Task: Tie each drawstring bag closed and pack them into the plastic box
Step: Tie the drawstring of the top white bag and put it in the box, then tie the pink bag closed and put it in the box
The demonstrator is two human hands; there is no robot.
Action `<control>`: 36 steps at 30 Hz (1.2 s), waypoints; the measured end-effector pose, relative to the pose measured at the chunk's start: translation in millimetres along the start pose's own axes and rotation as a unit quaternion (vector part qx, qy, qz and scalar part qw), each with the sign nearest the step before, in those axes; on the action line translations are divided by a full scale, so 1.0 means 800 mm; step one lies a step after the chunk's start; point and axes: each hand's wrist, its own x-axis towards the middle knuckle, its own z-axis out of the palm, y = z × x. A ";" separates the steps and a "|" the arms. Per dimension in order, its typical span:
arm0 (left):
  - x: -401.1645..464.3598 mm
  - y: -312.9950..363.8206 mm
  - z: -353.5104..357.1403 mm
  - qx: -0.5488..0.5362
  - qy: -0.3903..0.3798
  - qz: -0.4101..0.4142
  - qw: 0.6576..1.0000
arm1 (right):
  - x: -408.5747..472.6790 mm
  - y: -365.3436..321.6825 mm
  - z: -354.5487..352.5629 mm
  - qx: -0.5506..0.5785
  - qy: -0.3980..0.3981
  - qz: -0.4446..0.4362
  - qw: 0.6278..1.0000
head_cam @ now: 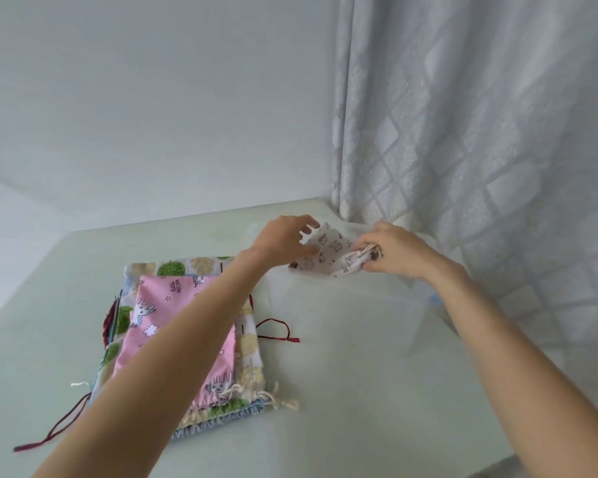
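Set the small white printed bag (328, 257) flat into the clear plastic box (353, 305), which sits on the pale green table (342, 408) near the curtain (480, 132) and is hard to make out. You hold the bag low over the box's far end; lower it evenly so the gathered mouth stays cinched and the cord does not snag the rim. Both your arms reach forward. Your right hand (394, 251) pinches the bunched, tied mouth of the bag. Your left hand (283, 241) holds the bag's other edge with curled fingertips. The stack of untied bags, the pink unicorn bag (173, 319) on top, waits beside your left forearm.
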 end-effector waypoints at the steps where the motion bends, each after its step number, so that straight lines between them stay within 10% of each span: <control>1: -0.003 -0.001 0.002 0.026 0.013 0.004 1.000 | -0.002 0.001 -0.001 -0.011 -0.027 0.002 1.000; 8: -0.116 -0.023 -0.018 -0.016 0.249 0.080 0.965 | -0.032 -0.076 0.015 0.191 0.139 -0.137 0.962; 19: -0.372 -0.158 0.011 -0.039 0.093 -0.167 0.981 | -0.080 -0.208 0.187 0.141 -0.020 -0.143 0.979; 36: -0.438 -0.163 0.007 -0.152 0.289 -0.229 0.917 | -0.104 -0.191 0.203 0.326 0.133 -0.096 0.931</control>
